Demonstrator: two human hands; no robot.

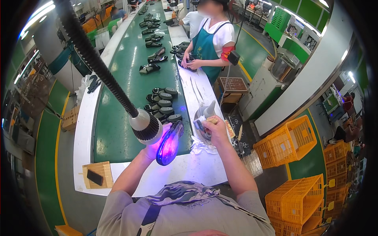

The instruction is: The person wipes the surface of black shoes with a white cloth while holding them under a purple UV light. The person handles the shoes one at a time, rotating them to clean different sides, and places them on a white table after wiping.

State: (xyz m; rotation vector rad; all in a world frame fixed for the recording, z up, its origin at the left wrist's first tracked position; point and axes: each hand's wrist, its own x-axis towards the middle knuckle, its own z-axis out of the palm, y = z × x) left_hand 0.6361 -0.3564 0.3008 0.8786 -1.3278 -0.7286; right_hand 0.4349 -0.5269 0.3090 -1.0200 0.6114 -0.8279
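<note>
Head view: left grip (154, 148) holds a shoe (170, 146), right grip (218, 129) pinches a small item (212, 121); if left hold loosens, shoe may strike the lamp (145, 126).

Shoes (149, 69) ahead are lying along the belt (114, 133); the lamp (145, 126) is hanging just left of the held shoe (168, 148); near left, a phone (94, 177) is resting on cardboard (87, 170); right of the belt, a co-worker (212, 47) is standing.

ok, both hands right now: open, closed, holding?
Left hand: closed on a shoe, sole lit violet.
Right hand: closed on a small tan item; its exact kind can't be told.
</note>
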